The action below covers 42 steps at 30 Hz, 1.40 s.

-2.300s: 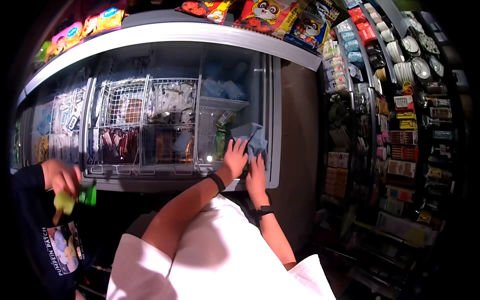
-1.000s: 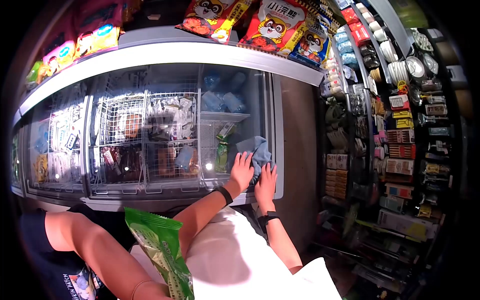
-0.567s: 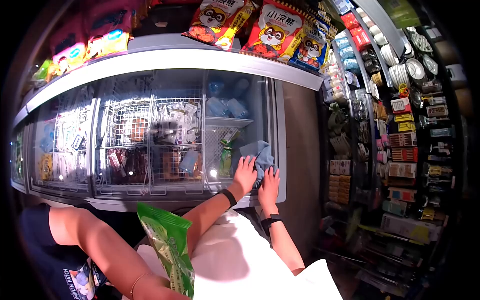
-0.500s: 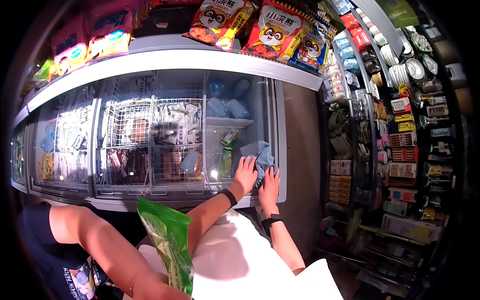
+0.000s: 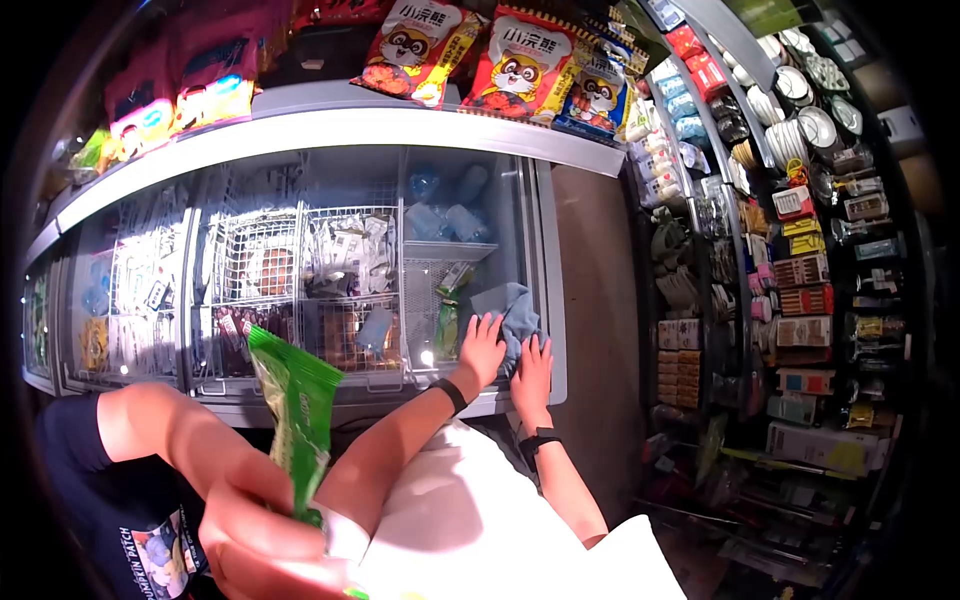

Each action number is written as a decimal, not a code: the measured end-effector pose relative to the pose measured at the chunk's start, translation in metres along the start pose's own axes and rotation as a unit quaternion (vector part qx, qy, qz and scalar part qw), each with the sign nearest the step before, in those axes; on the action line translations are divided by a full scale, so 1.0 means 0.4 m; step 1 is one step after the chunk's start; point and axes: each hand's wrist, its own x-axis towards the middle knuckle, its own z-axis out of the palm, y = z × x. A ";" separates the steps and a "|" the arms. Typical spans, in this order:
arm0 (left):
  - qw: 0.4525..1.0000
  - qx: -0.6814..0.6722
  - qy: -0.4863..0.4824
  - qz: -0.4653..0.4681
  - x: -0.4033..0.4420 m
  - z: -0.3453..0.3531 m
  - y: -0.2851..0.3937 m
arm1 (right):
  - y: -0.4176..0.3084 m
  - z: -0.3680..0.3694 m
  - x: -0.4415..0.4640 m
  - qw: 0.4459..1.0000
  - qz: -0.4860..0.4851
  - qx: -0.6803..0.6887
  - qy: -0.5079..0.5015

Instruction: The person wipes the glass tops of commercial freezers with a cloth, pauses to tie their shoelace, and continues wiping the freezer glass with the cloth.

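A crumpled blue-grey cloth [image 5: 518, 318] lies on the glass lid near the right end of the chest freezer [image 5: 546, 230]. My left hand [image 5: 483, 350] rests on the cloth's lower left edge, its fingers spread. Beside it, my right hand [image 5: 532, 380] touches the cloth's lower edge with fingers stretched out. Both palms face down, and neither hand grips the cloth. Through the glass, green packets [image 5: 447, 322] show just left of my left hand, with blue packages [image 5: 448, 222] farther back.
Another person's arm [image 5: 175, 440] reaches in from the lower left, a hand holding a green packet [image 5: 300, 410] near my left forearm. Snack bags [image 5: 520, 65] line the ledge behind the freezer. Shelves of packaged goods [image 5: 803, 270] stand at the right, past a strip of floor [image 5: 595, 300].
The other person's hand and green packet have moved up and left, and more of that hand shows. The view has shifted slightly. My hands remain at the cloth.
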 end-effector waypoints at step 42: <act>0.995 -0.022 -0.076 0.067 0.131 0.002 0.397 | 0.394 -0.008 -0.004 0.805 0.294 0.508 -0.088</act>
